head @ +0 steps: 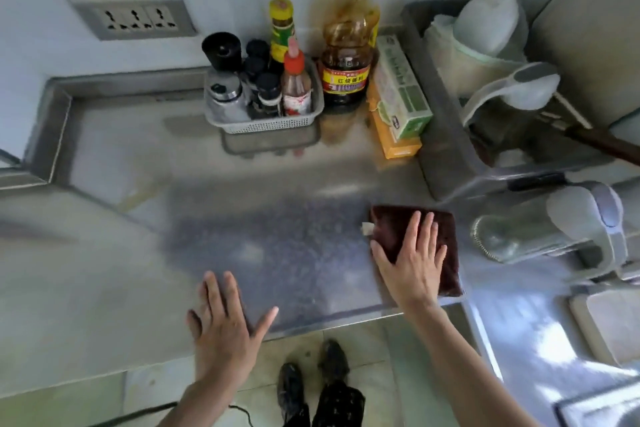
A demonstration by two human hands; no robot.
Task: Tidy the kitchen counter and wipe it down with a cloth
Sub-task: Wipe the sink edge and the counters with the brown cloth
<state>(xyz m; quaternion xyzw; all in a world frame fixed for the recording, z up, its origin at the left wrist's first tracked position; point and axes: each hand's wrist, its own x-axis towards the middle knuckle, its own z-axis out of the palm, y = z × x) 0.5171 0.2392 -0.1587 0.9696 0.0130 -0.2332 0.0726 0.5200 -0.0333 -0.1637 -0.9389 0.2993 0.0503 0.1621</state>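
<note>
Hands flat on steel surface (pixel 298 253), wiping.
Right hand (pixel 412 263) lay spread, pressing the dark red cloth (pixel 446 246) beneath its palm; left hand (pixel 221 326) rested open well to its left.

- The left hand (pixel 223 326) lay flat, palm down, fingers straight and spread, thumb angled out to the right.
- The right hand (pixel 412 260) pressed down with straight, slightly spread fingers pointing away.
- Both bare forearms reached forward from the lower edge.
</note>
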